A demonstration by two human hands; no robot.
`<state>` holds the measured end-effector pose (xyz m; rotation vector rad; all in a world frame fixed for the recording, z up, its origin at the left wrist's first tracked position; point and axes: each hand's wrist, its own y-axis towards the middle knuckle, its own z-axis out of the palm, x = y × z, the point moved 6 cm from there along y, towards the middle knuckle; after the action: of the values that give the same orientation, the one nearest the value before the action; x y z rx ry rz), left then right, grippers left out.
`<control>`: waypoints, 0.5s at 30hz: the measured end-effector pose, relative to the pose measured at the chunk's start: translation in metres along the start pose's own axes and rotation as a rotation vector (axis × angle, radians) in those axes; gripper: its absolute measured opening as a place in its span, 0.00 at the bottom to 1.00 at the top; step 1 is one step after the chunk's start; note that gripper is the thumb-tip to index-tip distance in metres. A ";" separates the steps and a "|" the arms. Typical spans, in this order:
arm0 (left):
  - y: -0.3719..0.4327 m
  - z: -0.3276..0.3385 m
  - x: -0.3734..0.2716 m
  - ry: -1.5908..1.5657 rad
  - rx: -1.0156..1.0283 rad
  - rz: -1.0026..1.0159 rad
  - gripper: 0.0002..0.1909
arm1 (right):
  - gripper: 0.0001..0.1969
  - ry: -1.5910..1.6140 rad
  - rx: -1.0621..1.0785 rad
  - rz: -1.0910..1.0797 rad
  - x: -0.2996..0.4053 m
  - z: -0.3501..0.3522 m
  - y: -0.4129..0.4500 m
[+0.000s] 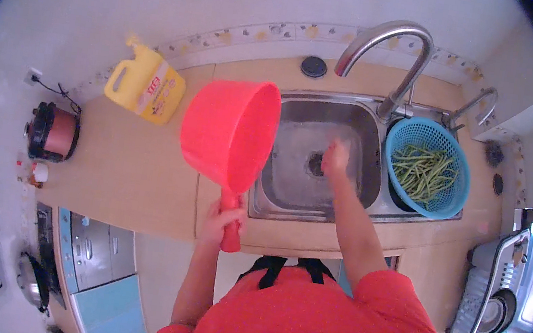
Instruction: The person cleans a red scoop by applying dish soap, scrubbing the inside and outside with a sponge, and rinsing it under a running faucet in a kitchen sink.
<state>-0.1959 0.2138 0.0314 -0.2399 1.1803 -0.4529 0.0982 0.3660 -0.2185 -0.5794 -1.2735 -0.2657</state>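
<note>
My left hand (224,219) grips the handle of a large red plastic water ladle (221,130), whose bowl is tipped on its side over the counter at the sink's left edge. Inside the stainless steel sink basin (289,184), near the drain, is my right hand (336,159); it is blurred, and whether it holds anything cannot be made out. A blue plastic colander (463,185) with green beans (422,172) rests on the sink's right part. The curved steel faucet (410,31) arches over the back of the basin.
A yellow detergent jug (148,88) stands left of the ladle, with a pressure cooker (56,133) farther left. Behind the basin lies a round black disc (314,66). A smaller faucet (482,101) rises behind the colander. On the right is a dish rack (491,297) holding bowls.
</note>
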 end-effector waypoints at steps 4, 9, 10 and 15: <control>0.014 0.016 0.009 0.095 0.088 -0.010 0.10 | 0.19 -0.016 -0.173 0.033 -0.055 -0.063 0.009; 0.001 0.013 0.004 0.042 0.071 0.048 0.10 | 0.19 0.028 0.064 0.067 0.085 0.016 -0.034; 0.010 0.024 0.010 0.039 0.109 0.036 0.10 | 0.19 -0.210 -0.029 -0.156 0.077 -0.008 -0.014; 0.025 0.017 0.014 -0.038 0.110 -0.025 0.11 | 0.17 -0.261 0.272 0.472 0.002 -0.043 -0.044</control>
<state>-0.1702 0.2284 0.0154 -0.1679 1.1130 -0.5318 0.1123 0.3068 -0.2124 -0.6737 -1.3516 0.3816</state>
